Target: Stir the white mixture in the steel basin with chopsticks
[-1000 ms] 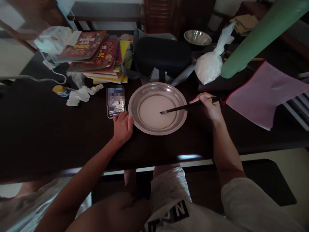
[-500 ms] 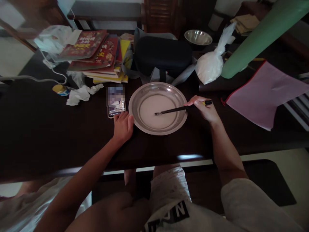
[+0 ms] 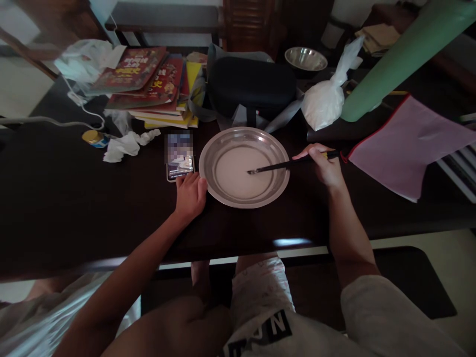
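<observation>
pan: I'm seeing a shallow steel pan [image 3: 244, 167] sitting mid-desk, just in front of me, holding a thin pool of milky white liquid [image 3: 241, 173].
chopsticks: a dark pair of chopsticks [image 3: 286, 164] is angling in from the right, tips dipping into the liquid near the pan's centre.
right hand: my right hand [image 3: 324, 164] is pinching the chopsticks near their top end, fingers closed around them, resting just outside the pan's right rim.
left hand: my left hand [image 3: 190, 195] is lying on the desk, touching the pan's left rim; fingers loosely curled, holding nothing that I can make out.
handling: I'm judging the pan light, stiff and slick, and the liquid ready to slosh; gripping the rim on both sides and keeping it level looks safest. The chopsticks are thin and rigid, best held high up.
phone: a phone [image 3: 180, 162] is lying just left of the pan, beside my left fingertips.
desk: a dark desk [image 3: 74, 198] is carrying everything.
behind: a black case [image 3: 253, 84], a knotted bag of white powder [image 3: 323, 101], a small steel bowl [image 3: 305, 58] and stacked books [image 3: 148, 84] are sitting further back.
sides: crumpled tissue [image 3: 124, 146] is lying to the left, a pink folder [image 3: 405, 144] to the right.
</observation>
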A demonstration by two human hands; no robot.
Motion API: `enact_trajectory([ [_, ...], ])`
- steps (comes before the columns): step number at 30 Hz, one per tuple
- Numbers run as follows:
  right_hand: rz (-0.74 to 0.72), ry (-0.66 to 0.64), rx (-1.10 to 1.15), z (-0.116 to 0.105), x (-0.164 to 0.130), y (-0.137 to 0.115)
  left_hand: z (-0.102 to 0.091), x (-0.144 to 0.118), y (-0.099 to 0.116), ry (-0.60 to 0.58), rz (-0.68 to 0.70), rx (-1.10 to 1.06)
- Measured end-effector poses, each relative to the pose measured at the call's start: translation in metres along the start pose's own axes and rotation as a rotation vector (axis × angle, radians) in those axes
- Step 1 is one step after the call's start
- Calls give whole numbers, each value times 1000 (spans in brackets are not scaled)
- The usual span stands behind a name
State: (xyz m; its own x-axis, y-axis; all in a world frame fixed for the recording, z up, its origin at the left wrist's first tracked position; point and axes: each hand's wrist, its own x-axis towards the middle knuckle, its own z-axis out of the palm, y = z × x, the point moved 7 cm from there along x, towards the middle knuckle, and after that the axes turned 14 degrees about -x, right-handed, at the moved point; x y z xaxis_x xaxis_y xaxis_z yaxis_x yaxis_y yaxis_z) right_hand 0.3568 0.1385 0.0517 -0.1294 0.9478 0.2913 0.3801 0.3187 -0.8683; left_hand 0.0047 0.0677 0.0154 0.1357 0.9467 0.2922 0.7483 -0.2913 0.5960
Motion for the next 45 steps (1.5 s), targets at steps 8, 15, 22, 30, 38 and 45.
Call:
enact_trajectory([
  [8,-10,-26,-25,3,0,-2,0,1,3,-17,-7,30],
  [15,-29,-96,-33,8,-1,-3,0,0,-1,5,1,-9],
  [22,-5,-57,-7,4,0,-1,0,0,1,13,17,28],
  [30,-13,-18,12,1,0,-1,-1,1,3,-11,8,20],
  [38,-38,-53,-20,4,-1,-4,-1,1,2,25,19,18],
  [45,-69,-109,-20,9,-1,-5,1,0,-2,9,20,23],
])
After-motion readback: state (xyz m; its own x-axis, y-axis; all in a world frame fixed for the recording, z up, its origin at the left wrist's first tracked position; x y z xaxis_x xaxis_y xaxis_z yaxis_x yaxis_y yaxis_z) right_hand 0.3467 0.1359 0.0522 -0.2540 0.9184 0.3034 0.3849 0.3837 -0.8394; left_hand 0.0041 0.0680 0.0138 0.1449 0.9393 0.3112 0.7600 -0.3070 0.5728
